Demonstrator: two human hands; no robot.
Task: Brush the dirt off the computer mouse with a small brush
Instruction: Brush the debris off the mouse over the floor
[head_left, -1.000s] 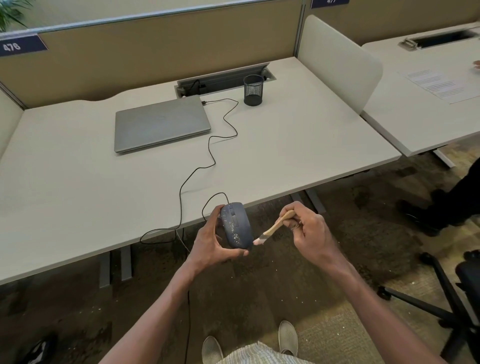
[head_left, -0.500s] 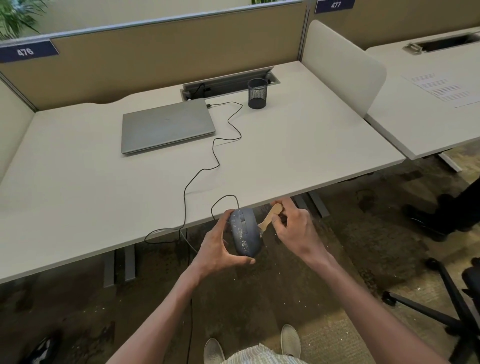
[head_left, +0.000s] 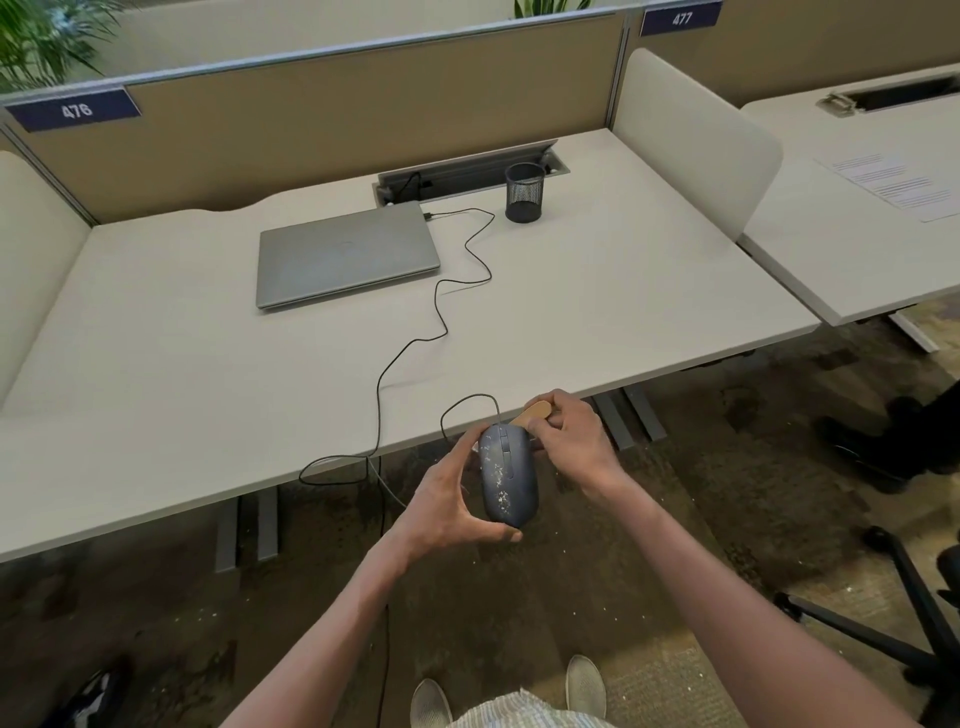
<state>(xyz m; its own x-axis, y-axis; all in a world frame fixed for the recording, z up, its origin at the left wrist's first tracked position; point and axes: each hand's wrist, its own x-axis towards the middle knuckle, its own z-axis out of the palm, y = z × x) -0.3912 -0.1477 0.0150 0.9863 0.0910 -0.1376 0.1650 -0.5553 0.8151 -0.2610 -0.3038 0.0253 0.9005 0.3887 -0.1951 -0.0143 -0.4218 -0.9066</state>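
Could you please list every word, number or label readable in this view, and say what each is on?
"476": blue sign on the left partition.
"477": blue sign on the right partition.
Printed sheet on the neighbouring desk: lines too small to read.
Laptop lid mark: too faint to read.

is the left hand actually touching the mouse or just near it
Touching. The head view shows the left hand gripping the mouse: its thumb presses the near end and its fingers wrap the left side, no gap visible.
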